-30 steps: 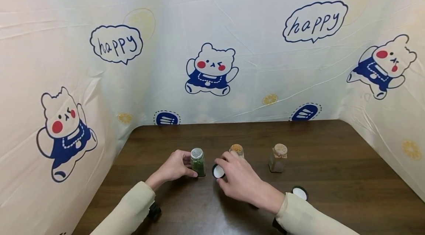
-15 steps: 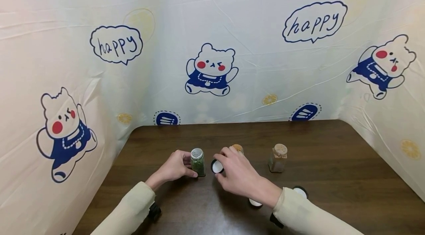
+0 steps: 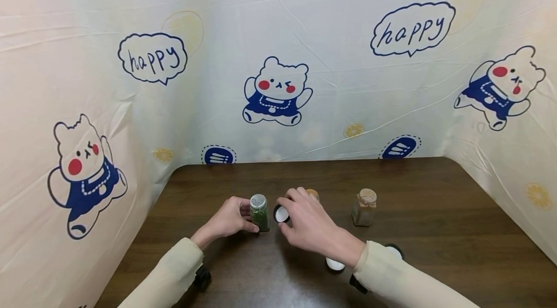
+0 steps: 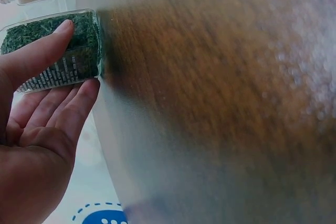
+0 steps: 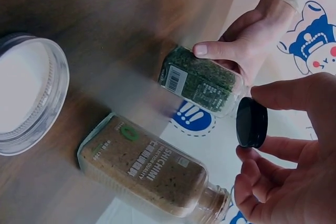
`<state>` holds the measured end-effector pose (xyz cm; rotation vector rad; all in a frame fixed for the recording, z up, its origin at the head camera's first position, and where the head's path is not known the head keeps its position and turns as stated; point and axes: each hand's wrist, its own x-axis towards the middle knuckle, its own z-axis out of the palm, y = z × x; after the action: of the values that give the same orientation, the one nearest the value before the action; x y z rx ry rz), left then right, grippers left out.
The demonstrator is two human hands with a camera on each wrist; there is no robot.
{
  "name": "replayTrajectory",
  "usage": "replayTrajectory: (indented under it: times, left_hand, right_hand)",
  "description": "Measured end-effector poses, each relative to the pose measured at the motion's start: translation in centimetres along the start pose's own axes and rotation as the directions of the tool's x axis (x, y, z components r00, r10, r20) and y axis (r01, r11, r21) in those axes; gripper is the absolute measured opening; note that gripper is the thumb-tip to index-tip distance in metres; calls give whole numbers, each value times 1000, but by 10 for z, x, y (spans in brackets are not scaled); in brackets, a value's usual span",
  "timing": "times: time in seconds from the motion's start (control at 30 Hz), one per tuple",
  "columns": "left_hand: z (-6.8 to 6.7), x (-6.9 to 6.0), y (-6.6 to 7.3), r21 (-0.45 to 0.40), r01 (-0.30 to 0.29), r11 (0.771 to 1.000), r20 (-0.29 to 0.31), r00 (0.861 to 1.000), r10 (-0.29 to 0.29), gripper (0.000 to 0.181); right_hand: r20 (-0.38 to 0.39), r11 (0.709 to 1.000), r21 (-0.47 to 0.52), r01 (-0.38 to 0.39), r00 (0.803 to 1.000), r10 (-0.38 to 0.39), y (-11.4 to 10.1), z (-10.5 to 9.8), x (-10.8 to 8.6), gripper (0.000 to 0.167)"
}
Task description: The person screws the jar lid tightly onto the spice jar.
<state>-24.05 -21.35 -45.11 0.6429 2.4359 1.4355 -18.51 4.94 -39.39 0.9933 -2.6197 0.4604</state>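
My left hand (image 3: 224, 220) grips a small glass shaker jar of green dried herbs (image 3: 260, 218), thumb on one side and fingers on the other. The jar stands upright, its perforated top bare. Between thumb and fingertips, my right hand (image 3: 311, 227) pinches a black lid (image 5: 252, 123) with a white inside, held up just right of the herb jar and apart from it. Behind the right hand, mostly hidden in the head view, stands a jar with an orange top (image 3: 312, 194). The right wrist view shows a brown spice jar labelled Shichimi (image 5: 147, 166) near that hand.
Farther right on the dark wooden table (image 3: 417, 201) stands another uncapped spice jar (image 3: 363, 210). Two lids lie white side up near the right forearm: one lid (image 3: 335, 264) below the wrist, another lid (image 3: 395, 251) partly behind the sleeve. A printed curtain (image 3: 339, 56) encloses the table.
My right hand has moved slightly up and left with the black lid, nearer the herb jar's top. The lid below the right wrist has come into sight. My left hand stays put.
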Motion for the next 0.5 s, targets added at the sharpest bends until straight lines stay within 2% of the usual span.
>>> replayTrajectory:
  times: [0.5]
  left_hand:
    - [0,0,1,-4,1,1000,7,1000,-1,51]
  right_hand:
    - [-18,999,-37,14,1000,-15,-1,2,9,42]
